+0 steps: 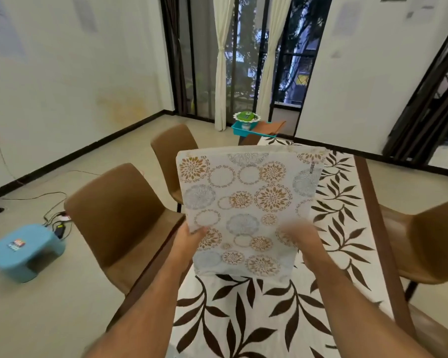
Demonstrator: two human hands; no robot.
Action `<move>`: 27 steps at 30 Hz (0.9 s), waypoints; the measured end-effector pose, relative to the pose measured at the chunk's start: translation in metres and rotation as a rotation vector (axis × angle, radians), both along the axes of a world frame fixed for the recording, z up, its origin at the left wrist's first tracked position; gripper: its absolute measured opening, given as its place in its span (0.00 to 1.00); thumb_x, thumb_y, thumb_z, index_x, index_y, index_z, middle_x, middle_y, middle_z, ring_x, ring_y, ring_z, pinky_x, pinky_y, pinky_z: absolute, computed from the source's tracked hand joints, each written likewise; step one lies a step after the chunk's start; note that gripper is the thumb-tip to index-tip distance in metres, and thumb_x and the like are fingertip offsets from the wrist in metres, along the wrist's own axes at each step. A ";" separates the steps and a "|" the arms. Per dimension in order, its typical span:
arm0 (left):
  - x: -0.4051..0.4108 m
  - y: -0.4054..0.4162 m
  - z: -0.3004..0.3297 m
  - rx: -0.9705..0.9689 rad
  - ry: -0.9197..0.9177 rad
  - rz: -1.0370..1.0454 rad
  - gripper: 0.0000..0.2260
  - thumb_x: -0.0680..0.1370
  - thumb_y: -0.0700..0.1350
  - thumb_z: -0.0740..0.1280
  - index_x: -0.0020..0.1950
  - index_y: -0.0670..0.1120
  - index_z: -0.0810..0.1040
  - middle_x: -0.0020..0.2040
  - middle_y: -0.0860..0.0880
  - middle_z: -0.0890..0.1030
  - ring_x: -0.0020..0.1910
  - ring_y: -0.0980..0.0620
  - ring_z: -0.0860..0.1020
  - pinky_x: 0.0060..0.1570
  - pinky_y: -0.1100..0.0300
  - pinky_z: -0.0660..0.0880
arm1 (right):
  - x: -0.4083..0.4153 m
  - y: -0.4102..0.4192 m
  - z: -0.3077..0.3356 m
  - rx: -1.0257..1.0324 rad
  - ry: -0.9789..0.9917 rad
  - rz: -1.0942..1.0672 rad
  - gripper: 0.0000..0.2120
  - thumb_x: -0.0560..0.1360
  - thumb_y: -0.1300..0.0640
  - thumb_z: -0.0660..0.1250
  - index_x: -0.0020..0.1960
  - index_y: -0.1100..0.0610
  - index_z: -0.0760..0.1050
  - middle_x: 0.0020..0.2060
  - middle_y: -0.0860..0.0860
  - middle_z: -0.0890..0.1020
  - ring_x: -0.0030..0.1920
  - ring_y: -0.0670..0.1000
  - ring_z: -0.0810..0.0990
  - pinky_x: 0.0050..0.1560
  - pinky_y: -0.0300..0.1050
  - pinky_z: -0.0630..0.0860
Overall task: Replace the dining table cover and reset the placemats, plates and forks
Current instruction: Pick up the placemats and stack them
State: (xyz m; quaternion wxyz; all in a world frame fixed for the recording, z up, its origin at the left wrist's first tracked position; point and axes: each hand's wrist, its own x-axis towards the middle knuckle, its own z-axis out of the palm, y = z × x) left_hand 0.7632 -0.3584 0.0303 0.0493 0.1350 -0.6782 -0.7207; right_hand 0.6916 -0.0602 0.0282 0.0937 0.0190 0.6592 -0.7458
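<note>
A folded table cover (246, 202), white with orange and blue flower rings, is held up above the dining table. My left hand (189, 235) pinches its lower left edge. My right hand (301, 235) is blurred at its lower right side, and its grip cannot be made out. Under it the table wears a white cover with brown leaves (256, 319), lying along the wooden table top (373, 202). No placemats, plates or forks lie on the table.
Two brown chairs (119, 218) stand along the table's left side and one (429, 241) on the right. A teal tray (246, 127) with a green-topped item stands beyond the far end. A blue stool (23, 251) and cables lie on the floor at left.
</note>
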 end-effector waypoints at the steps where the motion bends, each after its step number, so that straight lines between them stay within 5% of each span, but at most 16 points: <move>1: 0.000 0.000 -0.005 -0.011 -0.010 -0.005 0.16 0.78 0.38 0.68 0.65 0.47 0.75 0.57 0.52 0.83 0.53 0.56 0.83 0.46 0.62 0.80 | -0.001 0.001 -0.003 0.011 -0.010 0.010 0.17 0.74 0.69 0.68 0.61 0.59 0.77 0.55 0.57 0.84 0.55 0.59 0.83 0.57 0.59 0.78; 4: 0.000 0.005 -0.017 -0.045 -0.050 0.023 0.13 0.79 0.40 0.67 0.62 0.52 0.77 0.57 0.53 0.83 0.56 0.53 0.81 0.58 0.50 0.78 | -0.005 0.005 -0.015 0.051 -0.013 0.060 0.18 0.74 0.69 0.68 0.62 0.57 0.77 0.57 0.55 0.84 0.57 0.59 0.82 0.61 0.63 0.76; 10: -0.002 -0.012 -0.010 -0.105 -0.075 0.213 0.10 0.81 0.42 0.64 0.61 0.53 0.76 0.56 0.54 0.82 0.56 0.51 0.81 0.59 0.46 0.77 | -0.026 -0.030 -0.001 0.119 0.062 0.110 0.17 0.76 0.65 0.68 0.64 0.57 0.77 0.55 0.53 0.84 0.56 0.56 0.83 0.59 0.61 0.78; 16: 0.023 -0.110 0.009 -0.076 -0.028 0.530 0.13 0.81 0.43 0.64 0.65 0.49 0.75 0.57 0.52 0.82 0.56 0.49 0.81 0.57 0.44 0.78 | -0.037 -0.170 0.043 0.152 0.239 0.234 0.14 0.78 0.67 0.65 0.61 0.55 0.75 0.50 0.46 0.82 0.49 0.43 0.81 0.40 0.32 0.79; 22: 0.087 -0.253 0.015 -0.129 -0.058 0.755 0.13 0.81 0.40 0.63 0.65 0.45 0.74 0.55 0.49 0.80 0.56 0.47 0.79 0.57 0.49 0.77 | -0.013 -0.343 0.041 0.158 0.225 0.394 0.10 0.77 0.65 0.68 0.57 0.57 0.76 0.53 0.55 0.83 0.50 0.54 0.83 0.51 0.53 0.81; 27: 0.167 -0.391 0.013 -0.168 -0.135 0.875 0.11 0.79 0.41 0.65 0.62 0.45 0.74 0.55 0.47 0.81 0.52 0.47 0.80 0.55 0.47 0.78 | 0.035 -0.498 0.030 0.168 0.162 0.546 0.12 0.77 0.62 0.68 0.59 0.55 0.76 0.54 0.53 0.83 0.51 0.53 0.83 0.53 0.55 0.81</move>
